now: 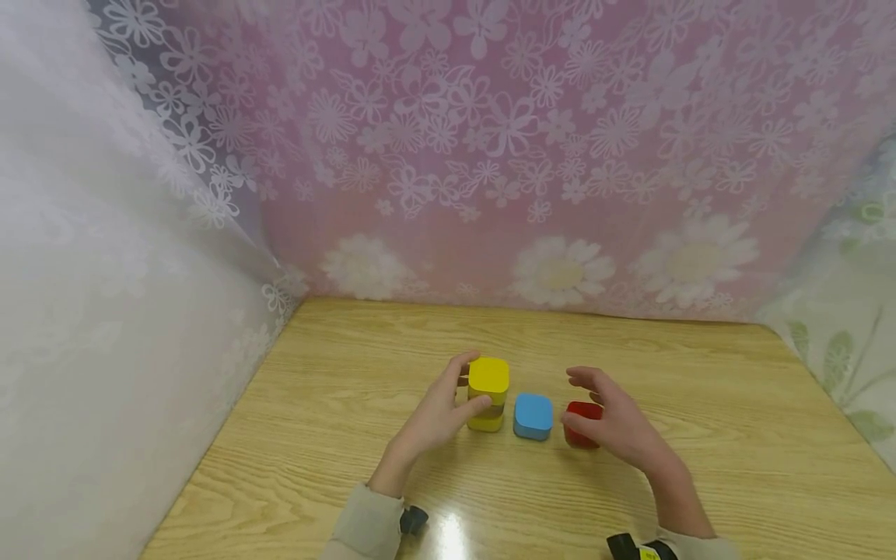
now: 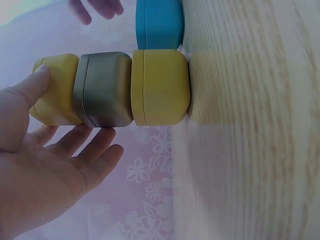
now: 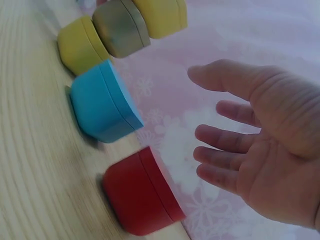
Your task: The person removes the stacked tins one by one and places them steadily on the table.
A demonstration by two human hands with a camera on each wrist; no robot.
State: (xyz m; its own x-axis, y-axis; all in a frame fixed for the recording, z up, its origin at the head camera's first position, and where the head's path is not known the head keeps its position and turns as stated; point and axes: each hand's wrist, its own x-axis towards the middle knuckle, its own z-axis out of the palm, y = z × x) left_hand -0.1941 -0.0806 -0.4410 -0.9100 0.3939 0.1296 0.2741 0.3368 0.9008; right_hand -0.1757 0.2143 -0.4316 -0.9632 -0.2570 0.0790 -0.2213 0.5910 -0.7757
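Three small rounded boxes with lid seams stand stacked: a top yellow box [image 1: 488, 376], a grey-brown box [image 2: 104, 90] in the middle and a lower yellow box [image 2: 161, 88] on the table. My left hand [image 1: 438, 407] holds the top yellow box, thumb on its near side and fingers around the far side. Just right of the stack sits a blue box [image 1: 533, 416]. Farther right is a red box [image 3: 142, 192], partly hidden by my right hand in the head view. That right hand [image 1: 617, 422] hovers over the red box, fingers spread and nothing in its grasp.
The wood-grain table [image 1: 336, 365] bears all the boxes. A pink flowered curtain [image 1: 434, 155] hangs along its back edge, with a pale cloth [image 1: 112, 311] at the left and a leaf-patterned one [image 1: 854, 342] at the right.
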